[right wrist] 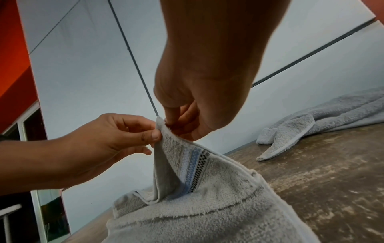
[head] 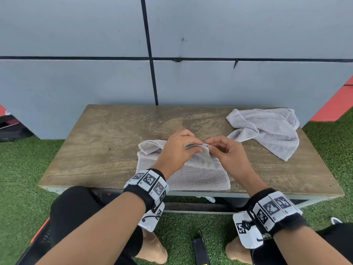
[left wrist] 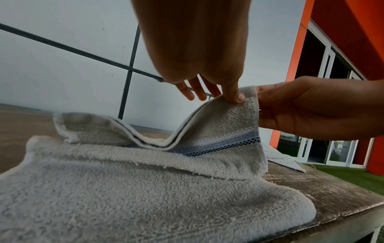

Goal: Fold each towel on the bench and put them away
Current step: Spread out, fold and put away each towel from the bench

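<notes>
A pale grey towel with a blue and black woven stripe [head: 198, 175] [left wrist: 145, 189] [right wrist: 207, 205] lies at the front middle of the wooden bench [head: 107, 134]. Its far right corner is lifted off the rest of the cloth. My left hand [head: 177, 150] [left wrist: 234, 97] pinches that raised corner between thumb and fingers. My right hand [head: 223, 150] [right wrist: 168, 121] pinches the same corner from the right side, so both hands meet there. A second grey towel [head: 267, 129] [right wrist: 311, 125] lies crumpled and unfolded at the bench's back right.
A grey panelled wall [head: 114, 73] stands right behind the bench. Green artificial turf [head: 24, 165] surrounds it. My knees sit against the bench's front edge, and a small black device [head: 200, 251] lies on the turf between them. Bare wood shows on the bench's left part.
</notes>
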`<state>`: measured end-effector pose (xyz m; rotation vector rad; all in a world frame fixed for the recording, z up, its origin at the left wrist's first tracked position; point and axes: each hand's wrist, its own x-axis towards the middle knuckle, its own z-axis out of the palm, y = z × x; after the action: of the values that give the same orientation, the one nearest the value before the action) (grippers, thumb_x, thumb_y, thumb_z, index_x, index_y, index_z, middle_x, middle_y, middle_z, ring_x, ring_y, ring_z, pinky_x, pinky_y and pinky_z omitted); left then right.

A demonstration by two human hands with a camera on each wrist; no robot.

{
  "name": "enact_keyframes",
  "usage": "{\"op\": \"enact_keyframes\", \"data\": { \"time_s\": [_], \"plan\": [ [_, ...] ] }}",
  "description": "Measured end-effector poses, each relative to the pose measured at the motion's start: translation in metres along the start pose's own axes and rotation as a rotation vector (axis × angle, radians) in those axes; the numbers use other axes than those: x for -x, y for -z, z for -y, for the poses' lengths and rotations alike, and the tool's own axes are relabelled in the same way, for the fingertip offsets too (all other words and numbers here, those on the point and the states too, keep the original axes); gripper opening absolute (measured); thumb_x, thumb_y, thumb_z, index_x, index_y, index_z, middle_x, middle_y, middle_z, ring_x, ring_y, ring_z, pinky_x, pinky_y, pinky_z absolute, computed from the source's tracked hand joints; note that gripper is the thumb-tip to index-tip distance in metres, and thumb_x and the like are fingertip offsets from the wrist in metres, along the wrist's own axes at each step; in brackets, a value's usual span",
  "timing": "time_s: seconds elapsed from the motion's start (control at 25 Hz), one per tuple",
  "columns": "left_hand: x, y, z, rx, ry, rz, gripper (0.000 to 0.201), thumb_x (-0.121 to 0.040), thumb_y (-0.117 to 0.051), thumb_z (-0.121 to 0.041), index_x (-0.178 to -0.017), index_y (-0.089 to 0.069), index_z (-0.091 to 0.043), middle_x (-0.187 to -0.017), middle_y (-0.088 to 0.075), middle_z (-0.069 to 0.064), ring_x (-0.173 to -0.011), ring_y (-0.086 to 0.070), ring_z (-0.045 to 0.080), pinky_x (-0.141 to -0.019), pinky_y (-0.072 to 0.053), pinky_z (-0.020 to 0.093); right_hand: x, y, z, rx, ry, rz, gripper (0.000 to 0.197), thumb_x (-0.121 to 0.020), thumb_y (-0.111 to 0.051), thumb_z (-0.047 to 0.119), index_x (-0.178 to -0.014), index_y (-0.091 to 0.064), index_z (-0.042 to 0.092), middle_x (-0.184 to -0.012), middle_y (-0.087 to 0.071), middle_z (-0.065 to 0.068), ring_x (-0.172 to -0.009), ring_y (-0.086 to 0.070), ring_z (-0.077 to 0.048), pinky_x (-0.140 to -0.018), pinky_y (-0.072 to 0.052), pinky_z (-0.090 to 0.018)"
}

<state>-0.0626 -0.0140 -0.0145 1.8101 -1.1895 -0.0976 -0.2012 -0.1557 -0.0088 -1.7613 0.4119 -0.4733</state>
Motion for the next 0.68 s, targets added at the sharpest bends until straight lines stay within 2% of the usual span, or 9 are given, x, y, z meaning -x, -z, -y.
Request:
{"op": "enact_keyframes", "data": {
  "time_s": [0.12,0.28,0.44,0.52,0.6,0.68],
  "plan": [
    [-0.001,0.002,-0.004,0.010,-0.020,0.008,0.009,-0.084,-0.079,-0.028,-0.092,-0.078,-0.024,-0.092,-0.067,-0.009,-0.091,-0.062,0.011,-0.086,-0.050,0.035,0.001,-0.001,0.006,-0.001,0.019,-0.028,0.010,-0.092,-0.069,0.008,-0.100,-0.076,0.011,-0.084,-0.076,-0.001,-0.074,-0.068,-0.017,-0.073,-0.056,-0.024],
    [-0.003,0.003,-0.009,-0.035,-0.049,0.045,0.004,-0.086,-0.075,-0.017,-0.087,-0.072,-0.018,-0.092,-0.063,-0.007,-0.088,-0.059,0.008,-0.084,-0.047,0.027,0.002,-0.003,0.011,0.015,0.037,-0.070,0.012,-0.092,-0.070,0.009,-0.097,-0.078,0.015,-0.067,-0.069,0.010,-0.060,-0.055,-0.009,-0.059,-0.047,-0.017],
    [-0.002,0.003,-0.012,-0.019,-0.005,0.061,0.006,-0.084,-0.070,-0.012,-0.082,-0.065,-0.015,-0.090,-0.062,-0.005,-0.083,-0.057,0.008,-0.078,-0.041,0.018,-0.001,-0.003,0.012,0.094,0.079,-0.130,0.023,-0.090,-0.072,0.008,-0.090,-0.075,0.030,-0.075,-0.072,0.014,-0.065,-0.064,-0.006,-0.061,-0.051,-0.015],
    [-0.002,0.004,-0.013,-0.012,0.000,0.059,0.006,-0.084,-0.071,-0.012,-0.082,-0.066,-0.015,-0.090,-0.064,-0.005,-0.084,-0.059,0.007,-0.078,-0.041,0.013,-0.001,-0.005,0.011,0.110,0.084,-0.117,0.022,-0.090,-0.072,0.005,-0.092,-0.075,0.027,-0.074,-0.071,0.012,-0.064,-0.063,-0.006,-0.061,-0.049,-0.015],
    [-0.002,0.004,-0.013,-0.009,0.012,0.054,0.005,-0.084,-0.072,-0.013,-0.082,-0.067,-0.014,-0.090,-0.064,-0.005,-0.084,-0.059,0.007,-0.078,-0.040,0.011,0.000,-0.006,0.011,0.099,0.079,-0.117,0.017,-0.089,-0.072,0.003,-0.095,-0.075,0.018,-0.073,-0.071,0.008,-0.064,-0.063,-0.005,-0.063,-0.049,-0.015],
    [-0.002,0.003,-0.012,-0.007,0.032,0.047,0.006,-0.084,-0.072,-0.014,-0.083,-0.067,-0.015,-0.089,-0.065,-0.005,-0.083,-0.060,0.007,-0.077,-0.041,0.012,0.000,-0.006,0.010,0.076,0.076,-0.125,0.015,-0.089,-0.072,0.001,-0.095,-0.075,0.014,-0.076,-0.074,0.001,-0.067,-0.066,-0.007,-0.066,-0.051,-0.015]
  ]
}}
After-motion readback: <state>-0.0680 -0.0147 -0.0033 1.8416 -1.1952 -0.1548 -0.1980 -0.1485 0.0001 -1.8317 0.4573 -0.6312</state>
